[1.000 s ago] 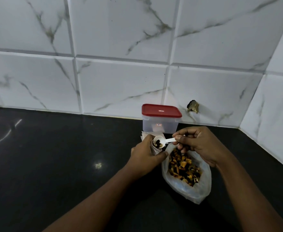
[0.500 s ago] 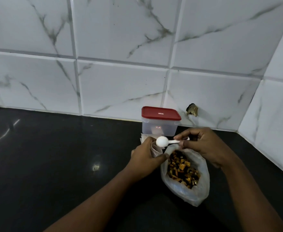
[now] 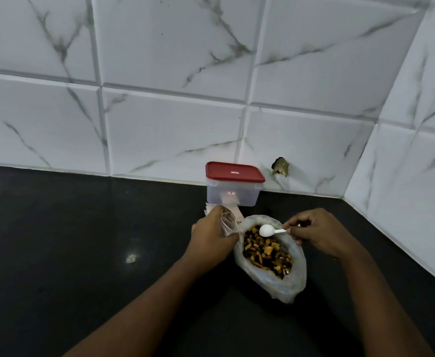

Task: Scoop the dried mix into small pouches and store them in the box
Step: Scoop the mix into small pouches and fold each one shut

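An open clear plastic bag (image 3: 292, 279) of brown and orange dried mix (image 3: 265, 252) lies on the black counter. My right hand (image 3: 314, 231) pinches the handle of a small white spoon (image 3: 267, 230), whose bowl faces down over the mix at the bag's mouth. My left hand (image 3: 211, 234) grips a small clear pouch (image 3: 228, 224) upright, just left of the bag. Behind stands a clear box with a red lid (image 3: 234, 184), lid on.
A small stack of flat pouches (image 3: 237, 211) lies between my left hand and the box. White marble tiles form the back wall and the right wall (image 3: 404, 202); a dark chipped hole (image 3: 280, 166) marks the back wall. The black counter (image 3: 82, 240) stretches left.
The spoon was over the pouch mouth, tipped over it, then moved right and down to the bag. My left hand still holds the pouch.
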Motion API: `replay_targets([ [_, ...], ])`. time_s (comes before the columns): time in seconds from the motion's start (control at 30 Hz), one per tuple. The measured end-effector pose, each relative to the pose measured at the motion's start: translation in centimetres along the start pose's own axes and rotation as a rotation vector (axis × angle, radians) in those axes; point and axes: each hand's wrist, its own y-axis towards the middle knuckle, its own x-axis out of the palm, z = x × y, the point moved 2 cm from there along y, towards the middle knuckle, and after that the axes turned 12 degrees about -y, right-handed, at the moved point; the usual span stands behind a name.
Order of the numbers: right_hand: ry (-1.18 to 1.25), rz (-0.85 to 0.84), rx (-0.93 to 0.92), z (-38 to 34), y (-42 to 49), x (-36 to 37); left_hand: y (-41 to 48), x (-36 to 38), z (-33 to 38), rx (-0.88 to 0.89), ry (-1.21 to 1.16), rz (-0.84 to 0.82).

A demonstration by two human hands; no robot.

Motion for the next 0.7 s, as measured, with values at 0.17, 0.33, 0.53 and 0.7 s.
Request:
replay_targets([
  [0.17, -0.05, -0.028, -0.016, -0.2, -0.1, -1.0, 0.2, 0.1, -0.1, 0.006, -0.008, 0.01],
  [0.33, 0.009, -0.112, -0.026, -0.1, -1.0, -2.7, 0.4, 0.1, -0.1, 0.002, 0.013, -0.043],
  [0.53, -0.003, -0.172, 0.026, -0.1, -1.2, -2.4, 0.4, 0.3, -0.3, 0.01, 0.043, -0.076],
  [0.7, 0.111, -0.19, 0.044, -0.1, -1.0, -1.8, 0.3, 0.3, -0.1, 0.01, 0.057, -0.082],
])
